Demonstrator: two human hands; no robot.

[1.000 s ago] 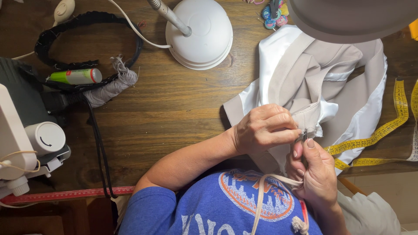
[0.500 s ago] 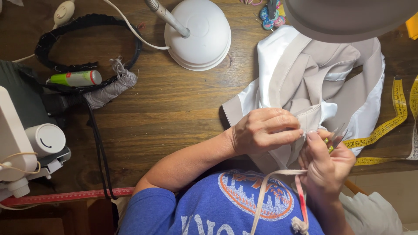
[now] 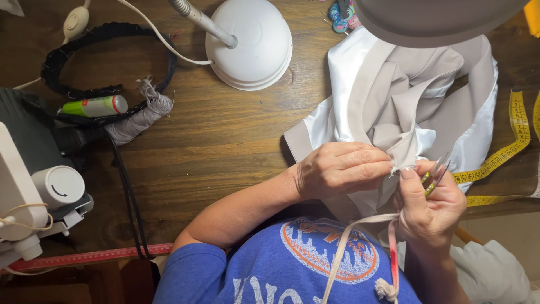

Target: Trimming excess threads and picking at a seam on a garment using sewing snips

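**Two hands pinching a seam of grey and white cloth**

The left hand (image 3: 340, 169) is closed, its fingers curled down on a fold of the grey and white garment (image 3: 416, 107), pinning the edge taut so that the spot between the hands stays put; the right hand (image 3: 430, 205) is closed too, thumb up against the same edge, gripping a small metal tool (image 3: 436, 171) with a green and yellow handle, seemingly thread snips, though its blades are too small to tell for sure. The garment lies bunched on the wooden counter (image 3: 225, 146) just ahead of the hands, its white lining turned outward, presumably to expose the seam. A pale strap (image 3: 349, 242) hangs from the person's neck over a blue printed shirt (image 3: 304, 270), close below the hands.

Further out, a yellow measuring tape (image 3: 503, 155) curls along the right side of the counter, near the cloth; a white domed lamp base (image 3: 253, 42) stands beyond, its cord trailing left. At the left lie a black band (image 3: 107, 34) in a loop, a small green and white tube (image 3: 93, 106) with a red tip inside it, and a grey wad of fabric (image 3: 138, 118); a white sewing machine (image 3: 34, 197) sits at the edge, and a red ruler (image 3: 90, 258) runs along the near rim.
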